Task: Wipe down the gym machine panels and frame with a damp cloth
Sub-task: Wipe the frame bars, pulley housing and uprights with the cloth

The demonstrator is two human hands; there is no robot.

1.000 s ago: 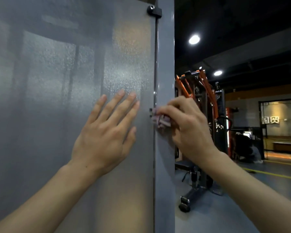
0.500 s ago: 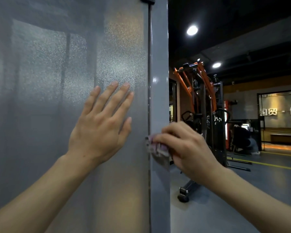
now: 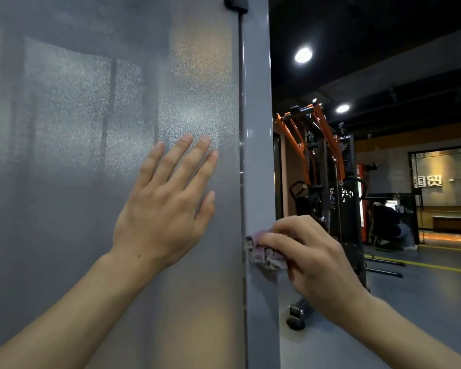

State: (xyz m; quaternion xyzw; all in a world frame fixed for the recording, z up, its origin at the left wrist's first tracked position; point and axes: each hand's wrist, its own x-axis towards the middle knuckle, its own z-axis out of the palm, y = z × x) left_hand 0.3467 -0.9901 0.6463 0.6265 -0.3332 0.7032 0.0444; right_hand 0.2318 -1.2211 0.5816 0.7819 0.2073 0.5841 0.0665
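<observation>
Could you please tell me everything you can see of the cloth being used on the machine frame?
The cloth is a small, crumpled rag, pale pink-purple with lighter patches, soft and fabric-like. The right hand grips it, curled fingers covering its right part, and presses it against the grey upright frame post, right of the seam with the panel. Dampness cannot be judged.

My view: the dark grey floor (image 3: 423,310) carries the orange-and-black gym machine (image 3: 328,198), its wheeled base foot (image 3: 296,315) resting directly on it. Yellow lines (image 3: 426,265) run across the floor at right. A seated person (image 3: 394,225) is farther back.
</observation>
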